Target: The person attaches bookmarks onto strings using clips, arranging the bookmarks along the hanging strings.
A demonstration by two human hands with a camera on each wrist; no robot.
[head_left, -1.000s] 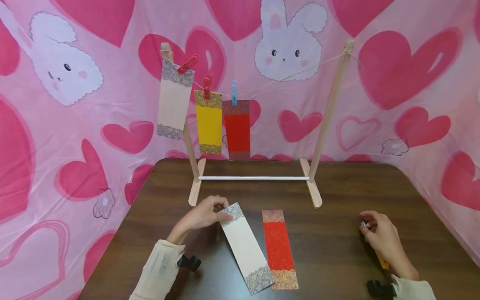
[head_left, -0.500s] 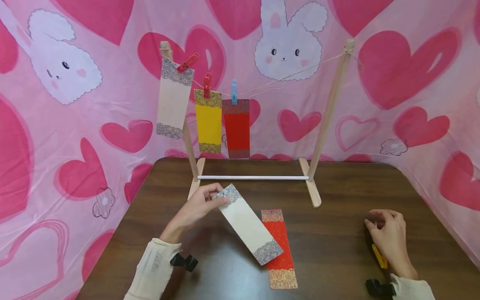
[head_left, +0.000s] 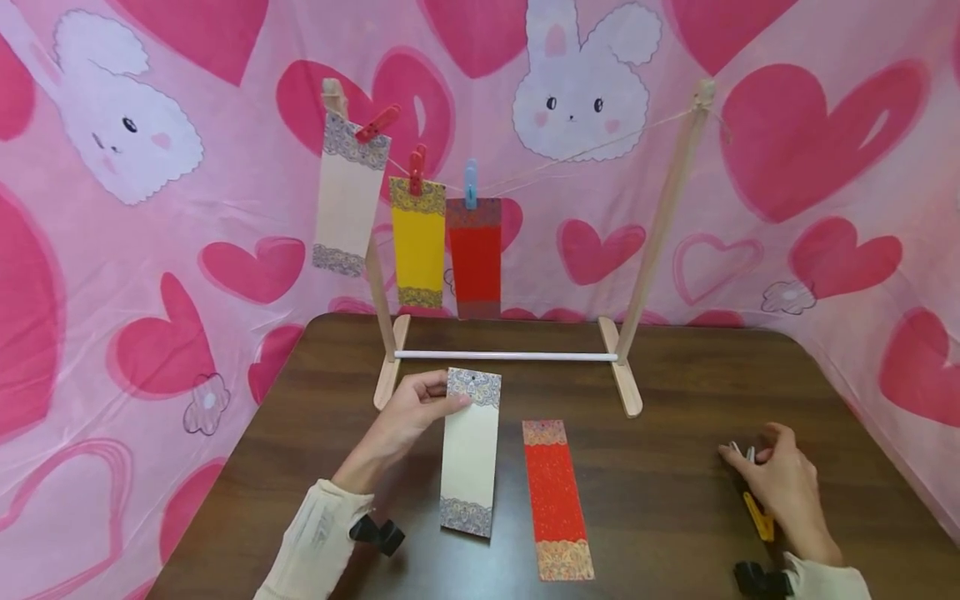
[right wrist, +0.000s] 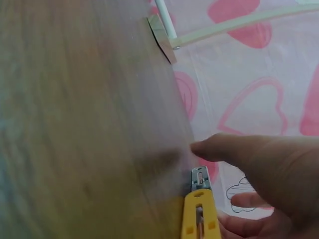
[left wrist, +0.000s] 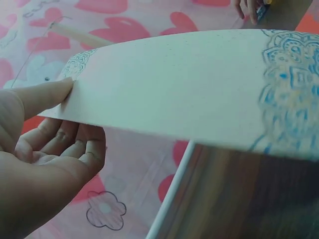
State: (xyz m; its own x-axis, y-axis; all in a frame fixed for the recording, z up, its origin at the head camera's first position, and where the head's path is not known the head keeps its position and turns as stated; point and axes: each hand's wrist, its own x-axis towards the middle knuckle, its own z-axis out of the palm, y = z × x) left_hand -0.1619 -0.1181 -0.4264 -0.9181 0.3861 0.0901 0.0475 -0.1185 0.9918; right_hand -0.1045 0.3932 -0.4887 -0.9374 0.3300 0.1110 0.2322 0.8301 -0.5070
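Left hand (head_left: 408, 412) pinches the cream card (head_left: 470, 450) by its upper left edge, left of and apart from the red card (head_left: 557, 492) on the table (head_left: 660, 517). Right hand (head_left: 783, 492), thumb and fingers spread, beside a yellow clip (head_left: 759, 518) and grey clip (right wrist: 195, 178); contact unclear. Beyond, three clipped cards hang from the rack (head_left: 662, 217): pale (head_left: 348, 204), yellow (head_left: 418, 254), red (head_left: 476, 267).
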